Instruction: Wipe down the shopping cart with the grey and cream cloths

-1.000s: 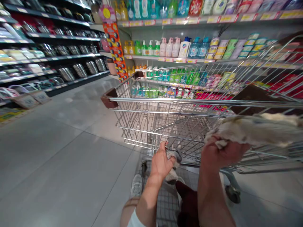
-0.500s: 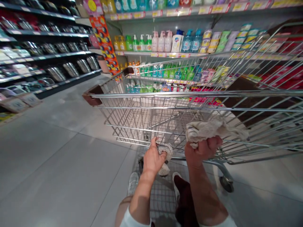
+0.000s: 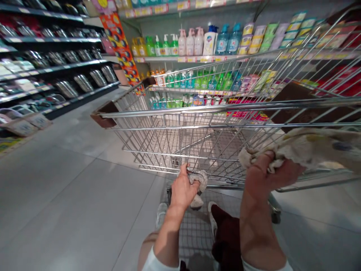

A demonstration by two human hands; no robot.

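A metal wire shopping cart (image 3: 194, 126) stands side-on before me, with brown corner caps. My left hand (image 3: 182, 190) is at its lower side wires, closed around a bunched whitish cloth (image 3: 199, 180); the index finger reaches toward the wires. Farther right, my right hand (image 3: 270, 171) grips a larger off-white cloth (image 3: 313, 146), which trails out to the right across the cart's side. Whether this cloth touches the wires I cannot tell.
Shelves of pump bottles (image 3: 191, 41) and stacked tubs (image 3: 251, 37) stand behind the cart. Metal pots (image 3: 81, 82) fill dark shelves at left. Grey floor tiles (image 3: 70, 195) spread below, with my shoes (image 3: 161, 213) near the cart.
My right hand has moved right with its cloth, which now stretches out farther to the right. My left hand has stayed nearly in place. The view has shifted slightly.
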